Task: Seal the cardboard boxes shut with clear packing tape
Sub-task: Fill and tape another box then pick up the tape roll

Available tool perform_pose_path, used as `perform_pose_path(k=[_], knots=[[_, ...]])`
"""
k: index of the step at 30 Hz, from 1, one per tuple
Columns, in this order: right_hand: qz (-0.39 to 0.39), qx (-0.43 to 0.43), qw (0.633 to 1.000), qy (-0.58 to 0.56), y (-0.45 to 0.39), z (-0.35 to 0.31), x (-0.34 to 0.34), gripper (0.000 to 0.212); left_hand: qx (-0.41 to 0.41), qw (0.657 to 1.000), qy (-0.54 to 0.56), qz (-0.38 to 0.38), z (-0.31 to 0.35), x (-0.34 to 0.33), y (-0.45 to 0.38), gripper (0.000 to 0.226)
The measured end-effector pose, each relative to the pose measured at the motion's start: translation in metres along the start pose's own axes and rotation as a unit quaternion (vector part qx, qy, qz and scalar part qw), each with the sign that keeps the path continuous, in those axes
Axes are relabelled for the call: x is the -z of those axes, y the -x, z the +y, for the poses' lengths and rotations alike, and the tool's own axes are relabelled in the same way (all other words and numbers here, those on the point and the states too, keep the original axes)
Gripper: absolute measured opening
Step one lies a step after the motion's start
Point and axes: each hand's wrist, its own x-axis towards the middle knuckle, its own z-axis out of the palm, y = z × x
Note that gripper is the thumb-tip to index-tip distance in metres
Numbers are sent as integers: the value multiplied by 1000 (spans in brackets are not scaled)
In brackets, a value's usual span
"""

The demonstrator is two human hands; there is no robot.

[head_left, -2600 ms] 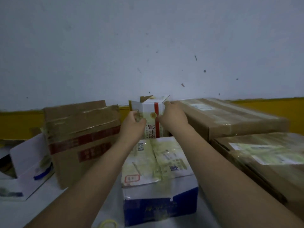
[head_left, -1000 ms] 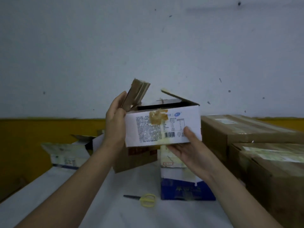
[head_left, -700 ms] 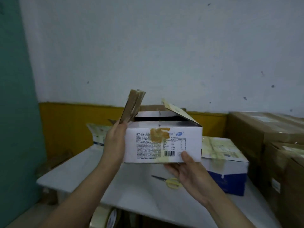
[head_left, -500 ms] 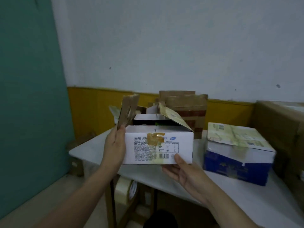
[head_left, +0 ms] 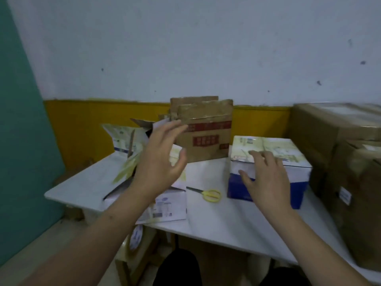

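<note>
Low at centre-left of the frame, the small white printed carton (head_left: 165,205) sits on the white table (head_left: 216,219), its flaps up. Above it the left hand (head_left: 158,162) hovers, fingers spread, gripping nothing. At centre-right the right hand (head_left: 266,180) lies loose and flat-fingered against the blue-and-white box (head_left: 288,149). Yellow-handled scissors (head_left: 208,195) lie between them. Behind stands a taped brown corrugated box (head_left: 206,129); a tape roll (head_left: 135,238) shows below the table edge.
</note>
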Motion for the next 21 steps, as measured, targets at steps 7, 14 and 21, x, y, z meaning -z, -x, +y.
perform_pose_path(k=[7, 14, 21], knots=[[-203, -35, 964, 168, -70, 81, -30, 62, 44, 926, -68, -368, 51, -185, -65, 64], [-248, -58, 952, 167, -160, 143, -85, 56, 147, 927, 45, -341, 33, -320, -123, 52], [-258, -161, 926, 223, -222, 156, -139, 77, 175, 933, 44, -312, 23, -391, -160, 57]])
